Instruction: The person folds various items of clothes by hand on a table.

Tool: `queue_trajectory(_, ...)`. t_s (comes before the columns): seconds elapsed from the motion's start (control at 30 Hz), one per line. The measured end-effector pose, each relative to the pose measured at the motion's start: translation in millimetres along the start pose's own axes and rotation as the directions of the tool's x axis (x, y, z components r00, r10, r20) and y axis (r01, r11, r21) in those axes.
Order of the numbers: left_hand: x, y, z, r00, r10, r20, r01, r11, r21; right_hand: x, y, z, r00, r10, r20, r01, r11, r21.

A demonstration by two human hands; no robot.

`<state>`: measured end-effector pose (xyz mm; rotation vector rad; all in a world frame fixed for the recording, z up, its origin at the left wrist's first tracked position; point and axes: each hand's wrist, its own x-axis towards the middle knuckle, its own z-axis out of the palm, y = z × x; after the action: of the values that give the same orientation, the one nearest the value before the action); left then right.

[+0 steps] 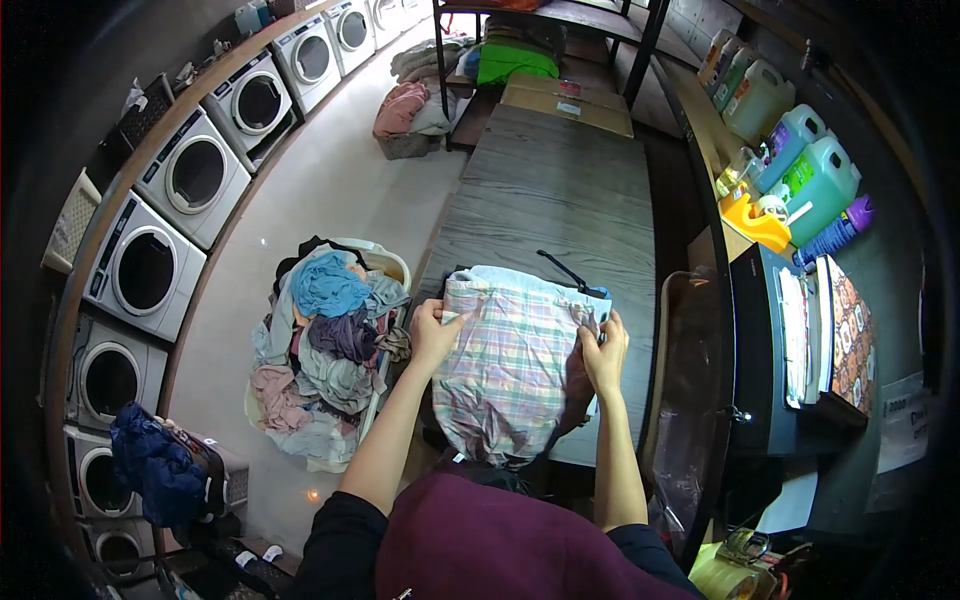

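Note:
A pastel plaid garment (pixel 515 355) hangs spread between my hands over the near end of the grey wood-grain table (pixel 560 190). Its left edge is pinched by my left hand (pixel 435 335), and its right edge by my right hand (pixel 603 355). The lower part droops past the table's near edge. Its exact kind of garment I cannot make out. Along its far side, light blue cloth (pixel 520 280) shows from underneath. A dark strap (pixel 562 270) lies on the table just beyond, close to my right hand.
Left of the table, a heaped laundry basket (pixel 395 262) stands on the floor. Front-loading machines (pixel 147 268) line the left wall. A cardboard box (pixel 568 103) sits at the table's far end. Detergent jugs (pixel 822 190) and books (pixel 850 335) fill the right-hand shelf.

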<state>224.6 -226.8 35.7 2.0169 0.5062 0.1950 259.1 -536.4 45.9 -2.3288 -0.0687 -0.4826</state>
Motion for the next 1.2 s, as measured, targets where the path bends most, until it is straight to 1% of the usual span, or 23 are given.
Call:
queue_trajectory(0.03,-2,4,-3,0.999,0.035,0.008,-0.036,0.999,0.032,0,-12,-8,0.997,-0.067,-0.048,0.068,0.998,0.005)
queue_trajectory(0.13,-6,-2,-2,0.985,0.171,0.018,-0.171,0.985,-0.015,-3,-63,-52,0.925,0.111,0.364,-0.290,0.825,0.485)
queue_trajectory(0.17,-10,-7,0,0.975,0.220,0.020,-0.219,0.974,-0.055,-13,-76,-54,0.931,0.021,0.366,-0.244,0.781,0.576)
queue_trajectory(0.2,-19,1,-5,0.974,0.215,0.067,-0.205,0.970,-0.132,-23,-116,-81,0.872,0.034,0.489,-0.364,0.713,0.599)
queue_trajectory(0.23,-32,17,-16,0.970,0.215,0.118,-0.187,0.960,-0.208,-35,-123,-89,0.840,-0.077,0.537,-0.308,0.747,0.589)
queue_trajectory(0.27,-41,25,-23,0.961,0.220,0.170,-0.166,0.945,-0.282,-42,-147,-112,0.745,-0.152,0.650,-0.370,0.717,0.591)
queue_trajectory(0.33,-52,10,-28,0.949,0.266,0.171,-0.113,0.791,-0.602,-57,-170,-137,0.665,-0.345,0.662,-0.377,0.611,0.696)
queue_trajectory(0.4,-80,26,-47,0.899,0.003,0.438,0.364,0.553,-0.750,-60,-190,-161,0.613,-0.418,0.670,-0.425,0.541,0.726)
queue_trajectory(0.43,-98,35,-59,0.804,-0.105,0.585,0.577,0.376,-0.725,-59,-196,-173,0.588,-0.407,0.699,-0.457,0.546,0.702)
queue_trajectory(0.47,-121,37,-72,0.644,-0.146,0.751,0.763,0.201,-0.615,-58,-196,-177,0.616,-0.402,0.677,-0.430,0.549,0.717)
queue_trajectory(0.57,-195,108,-89,0.633,-0.024,0.774,0.774,0.037,-0.632,-51,-200,-187,0.683,-0.398,0.613,-0.372,0.532,0.760)
queue_trajectory(0.6,-188,99,-88,0.704,0.105,0.703,0.676,0.207,-0.707,-50,-191,-184,0.716,-0.334,0.613,-0.382,0.548,0.744)
queue_trajectory(0.67,-156,64,-84,0.737,0.390,0.552,0.365,0.457,-0.811,-34,-175,-181,0.772,-0.287,0.567,-0.330,0.581,0.744)
queue_trajectory(0.73,-115,69,-101,0.863,0.264,0.430,0.242,0.531,-0.812,-3,-170,-178,0.862,-0.307,0.403,-0.126,0.641,0.757)
queue_trajectory(0.77,-98,91,-112,0.902,0.210,0.378,0.208,0.556,-0.805,15,-168,-184,0.872,-0.280,0.401,-0.124,0.667,0.734)
queue_trajectory(0.83,-72,154,-139,0.904,0.374,0.209,-0.117,0.686,-0.718,46,-173,-199,0.920,-0.258,0.294,-0.029,0.705,0.709)
queue_trajectory(0.87,-73,190,-153,0.925,0.359,0.127,-0.188,0.719,-0.669,57,-181,-211,0.945,-0.267,0.190,0.062,0.716,0.696)
queue_trajectory(0.93,-67,229,-173,0.858,0.510,0.067,-0.319,0.629,-0.709,72,-184,-229,0.953,-0.303,0.007,0.141,0.462,0.876)
queue_trajectory(1.0,-85,262,-186,0.779,0.625,-0.056,-0.486,0.545,-0.683,68,-216,-248,0.924,-0.285,-0.256,0.355,0.384,0.852)
queue_trajectory(1.07,-84,250,-194,0.768,0.638,0.053,-0.409,0.552,-0.727,73,-162,-262,0.848,-0.490,-0.203,0.419,0.385,0.822)
queue_trajectory(1.1,-84,239,-200,0.759,0.643,0.106,-0.368,0.557,-0.745,74,-112,-253,0.898,-0.376,-0.229,0.395,0.455,0.799)
queue_trajectory(1.17,-90,213,-200,0.726,0.650,0.227,-0.343,0.627,-0.699,55,-83,-249,0.859,-0.494,-0.133,0.428,0.552,0.716)
queue_trajectory(1.2,-96,194,-195,0.704,0.645,0.296,-0.363,0.685,-0.631,39,-95,-247,0.842,-0.539,0.014,0.363,0.587,0.724)
